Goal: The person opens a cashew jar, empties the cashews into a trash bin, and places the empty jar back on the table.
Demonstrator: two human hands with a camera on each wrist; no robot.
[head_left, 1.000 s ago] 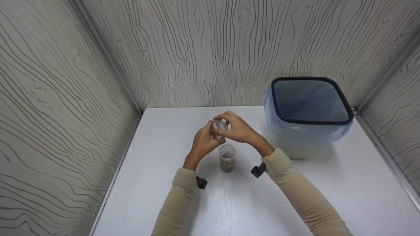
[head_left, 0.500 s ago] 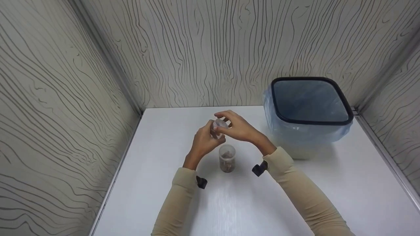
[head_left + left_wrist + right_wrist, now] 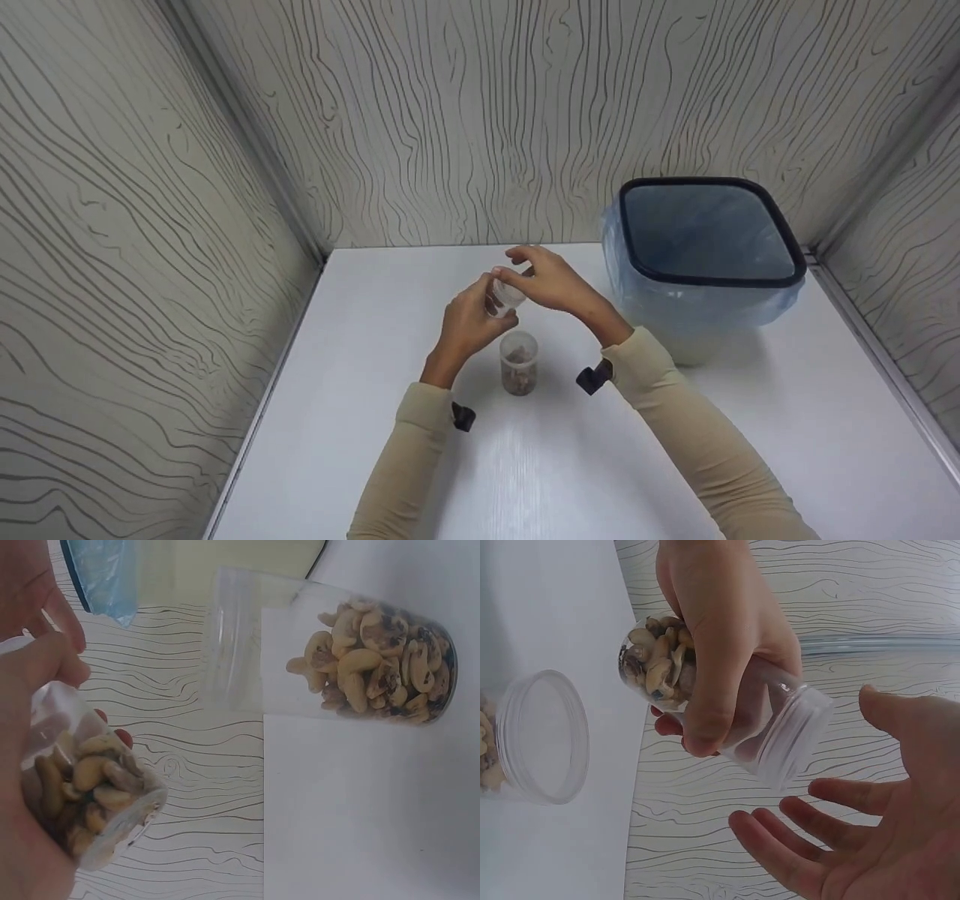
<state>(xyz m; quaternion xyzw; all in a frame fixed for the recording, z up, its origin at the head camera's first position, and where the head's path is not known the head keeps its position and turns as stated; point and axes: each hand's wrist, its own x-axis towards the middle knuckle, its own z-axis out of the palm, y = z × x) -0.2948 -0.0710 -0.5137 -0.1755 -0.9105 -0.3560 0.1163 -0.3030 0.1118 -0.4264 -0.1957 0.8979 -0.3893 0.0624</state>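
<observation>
My left hand [image 3: 469, 319] grips a clear plastic jar [image 3: 660, 667] above the table, with its fingers wrapped round the middle. Cashews with dark specks lie in the bottom of this jar, which tilts with its ribbed clear top toward my right hand [image 3: 559, 285]. In the right wrist view the right hand's fingers [image 3: 780, 844] are spread just off that top, and the palm holds nothing. A second clear jar [image 3: 375, 660] stands upright on the table below the hands, partly filled with cashews. Its mouth is uncovered in the right wrist view.
At the back right stands a bin with a black rim [image 3: 712, 282] and a blue bag liner [image 3: 675, 304] folded over it. Wood-patterned panels [image 3: 480, 127] close off the back and both sides of the white table [image 3: 360, 420].
My right hand has drawn up and slightly right, off the held jar's top, with its fingers spreading. The left hand keeps its grip; the standing jar stays put.
</observation>
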